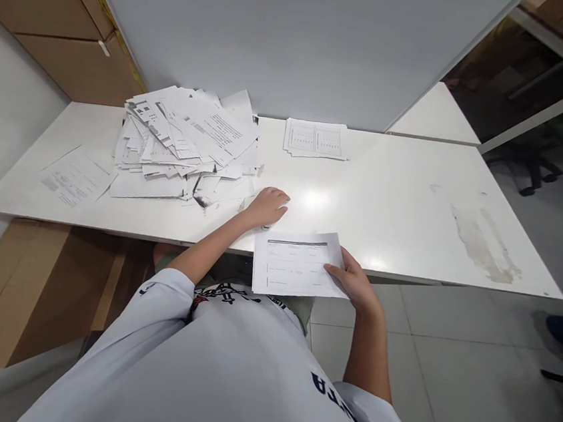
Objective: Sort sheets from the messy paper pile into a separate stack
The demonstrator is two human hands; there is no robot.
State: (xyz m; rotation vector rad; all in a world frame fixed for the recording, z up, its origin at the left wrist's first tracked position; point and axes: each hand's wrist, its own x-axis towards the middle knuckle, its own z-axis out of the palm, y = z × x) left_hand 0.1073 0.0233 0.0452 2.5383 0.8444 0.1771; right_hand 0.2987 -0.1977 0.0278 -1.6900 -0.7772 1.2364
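Note:
My right hand (352,280) grips the right edge of a printed paper form (296,263), held over the front edge of the white table (388,202). My left hand (268,206) rests on the tabletop just behind that form, fingers curled loosely, nothing visible in it. A big untidy heap of printed papers (188,144) lies to the left of my left hand, its loose torn edges reaching close to the hand.
A small neat stack of forms (316,139) lies at the table's back against a grey partition (289,37). One single sheet (76,177) lies at the far left. A stain (482,242) marks the right side. Cardboard boxes (43,280) stand under the left.

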